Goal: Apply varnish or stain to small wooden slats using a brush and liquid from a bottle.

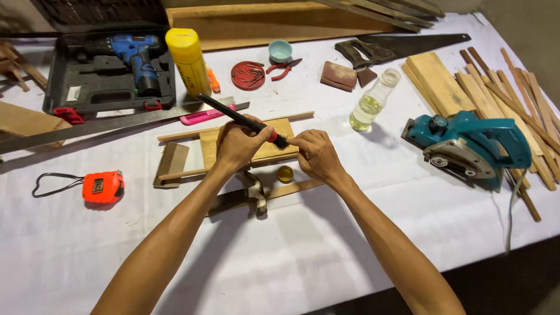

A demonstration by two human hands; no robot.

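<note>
Near the middle of the frame the left hand is closed in a full fist around a long black-handled tool, whose handle slants away toward the upper left and whose red collar shows just past the knuckles. The right hand is curled shut with its fingertips pinched at the tool's working end, over the small wooden board that rests on thin wooden strips on the white table. The tip itself is hidden between the two hands, so whether it is a blade, a chisel edge or a driver bit cannot be told.

The chief risk, as I judge it, is a slip: the right fingertips sit directly in the tool's line, and if the tip skids off the wood it would run into them. The board looks unclamped, only laid across loose strips, so a push could slide or tip it. A hammer and a small brass-coloured lid lie just below the hands, close to the wrists, and a jerked arm could knock them. To the right of centre an open glass bottle of yellowish liquid stands near enough that a sliding board could topple it.
</note>
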